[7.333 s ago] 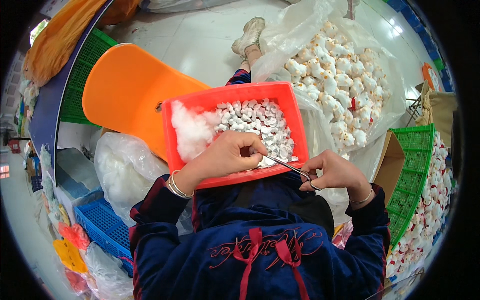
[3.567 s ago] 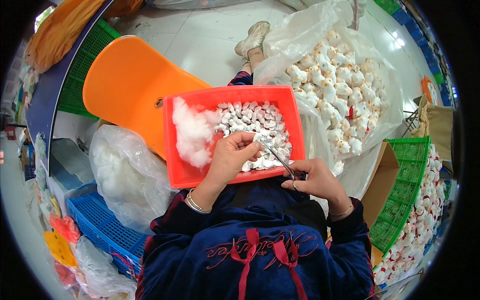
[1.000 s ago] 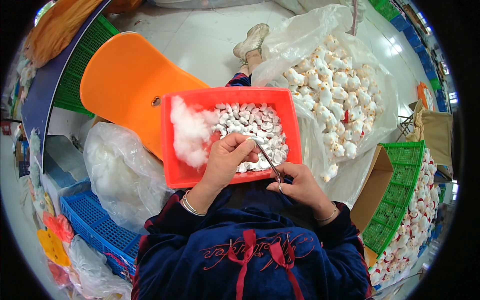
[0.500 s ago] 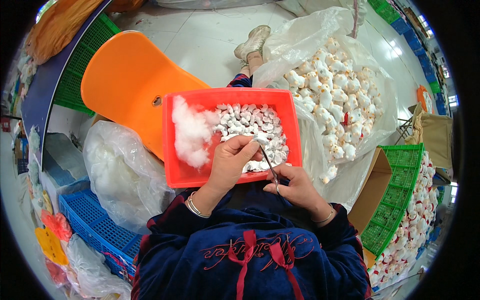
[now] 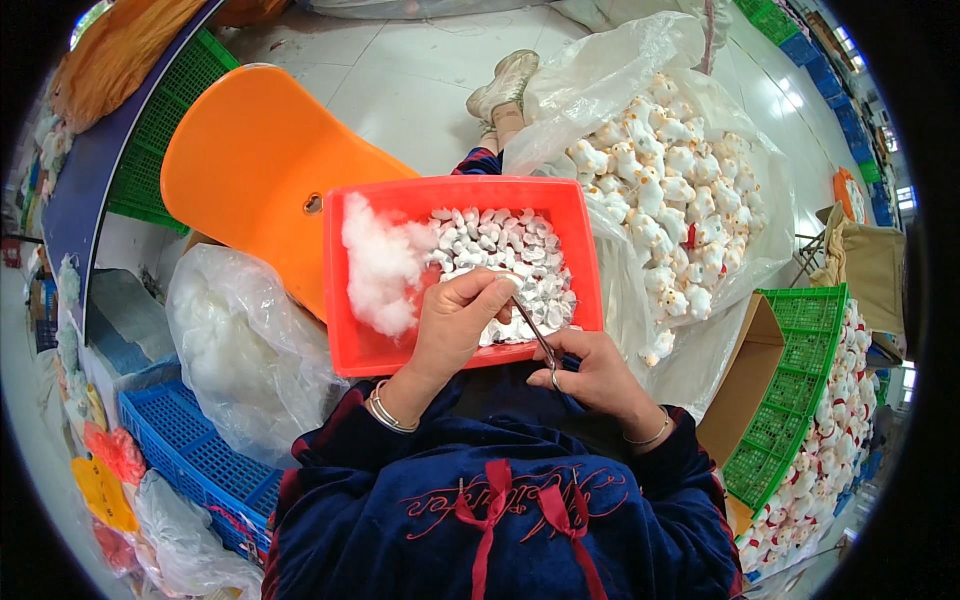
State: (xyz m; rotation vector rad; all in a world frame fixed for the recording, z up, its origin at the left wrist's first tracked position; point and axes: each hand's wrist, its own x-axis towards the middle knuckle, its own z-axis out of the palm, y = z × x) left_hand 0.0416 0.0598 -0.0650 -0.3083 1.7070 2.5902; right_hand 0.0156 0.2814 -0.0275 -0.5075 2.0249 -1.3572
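Over a red tray (image 5: 590,240) on my lap, my left hand (image 5: 450,325) pinches a small white fabric piece (image 5: 511,281) between thumb and fingers. My right hand (image 5: 595,372) is closed around slim metal forceps (image 5: 534,326) with finger rings. Their tip meets the pinched piece; whether it is inside the piece I cannot tell. Below the hands, many small white pieces (image 5: 500,238) with some silvery faces fill the tray's right part. A fluffy clump of white stuffing (image 5: 383,268) lies in its left part.
A clear bag of stuffing (image 5: 240,340) and a blue crate (image 5: 190,440) stand to the left, below an orange chair (image 5: 250,150). On the right are an open plastic bag of white plush toys (image 5: 670,190), a cardboard box (image 5: 745,370) and a green crate (image 5: 790,380).
The forceps tip and the pinched piece have shifted slightly to the left. Both hands keep their grips, and the tray has barely moved.
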